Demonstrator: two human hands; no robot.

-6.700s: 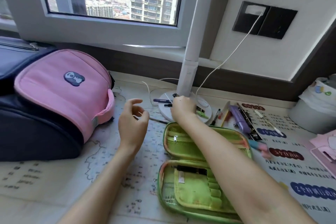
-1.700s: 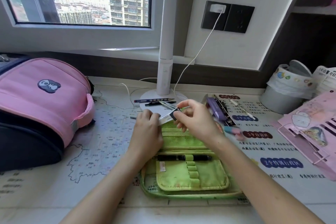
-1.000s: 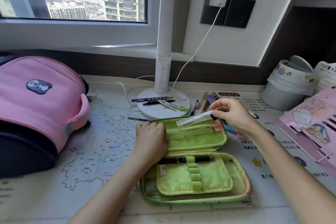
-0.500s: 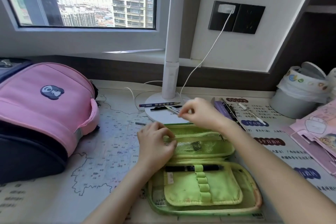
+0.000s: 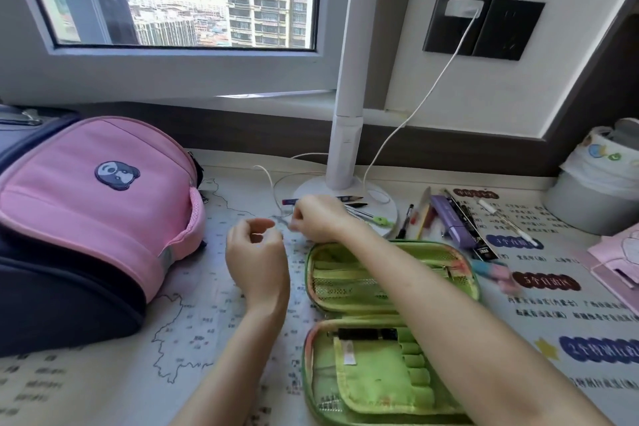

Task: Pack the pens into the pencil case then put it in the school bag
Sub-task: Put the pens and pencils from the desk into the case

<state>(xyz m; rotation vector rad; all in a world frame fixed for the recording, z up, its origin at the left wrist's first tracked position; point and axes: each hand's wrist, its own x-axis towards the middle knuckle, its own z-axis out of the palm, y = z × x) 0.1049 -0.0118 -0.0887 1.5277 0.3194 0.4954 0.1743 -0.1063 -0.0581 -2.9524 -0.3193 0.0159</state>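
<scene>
The green pencil case (image 5: 345, 273) lies open on the desk, with a black pen (image 5: 363, 334) in an elastic loop of its near half. My right hand (image 5: 318, 218) reaches left past the case's far corner, and its fingertips pinch a thin grey pen (image 5: 280, 220) lying on the desk mat. To the left of the case hovers my left hand (image 5: 256, 252), fingers loosely curled and holding nothing. The pink and navy school bag (image 5: 96, 201) lies at the left. More pens (image 5: 356, 205) rest on the lamp base, and others, with a purple marker (image 5: 449, 221), lie right of it.
A white desk lamp (image 5: 342, 149) stands behind the case, and its cable runs up to a wall socket (image 5: 463, 9). A grey bin (image 5: 594, 197) with a white liner stands at the right. Pink papers (image 5: 619, 252) lie at the right edge.
My left hand has let go of the case's edge and lifted off to the left. My right hand has moved left from the lamp base to the thin grey pen.
</scene>
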